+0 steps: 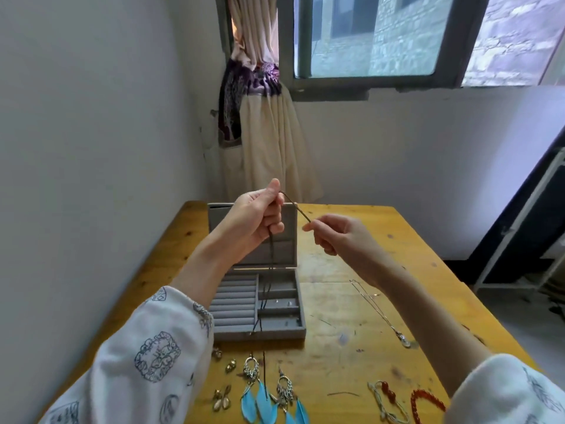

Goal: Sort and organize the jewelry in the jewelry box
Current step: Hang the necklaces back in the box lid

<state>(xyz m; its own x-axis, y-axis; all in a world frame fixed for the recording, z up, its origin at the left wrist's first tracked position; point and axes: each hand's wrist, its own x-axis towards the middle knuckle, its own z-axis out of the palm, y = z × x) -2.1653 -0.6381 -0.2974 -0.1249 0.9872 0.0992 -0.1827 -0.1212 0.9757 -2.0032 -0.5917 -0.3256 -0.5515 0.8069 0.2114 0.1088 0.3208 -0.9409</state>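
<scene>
We hold a dark cord necklace (271, 270) raised above the open grey jewelry box (260, 304) on the desk (351, 316). The left hand (256, 218) has its grip curled round the cord near the top; the right hand (333, 234) pinches the cord's free end between fingertips, with a short span stretched between the two.

Handling, as we judge it: the cord is light, limp and thin, with no stiffness of its own. It tangles easily and snags on compartment walls. We take hold near the ends, not mid-length.

Orientation: below the left hand the long axis hangs almost vertical, passing in front of the box, with the lower end close to the feather earrings (269, 396). The upper span slopes down toward the right hand.
</scene>
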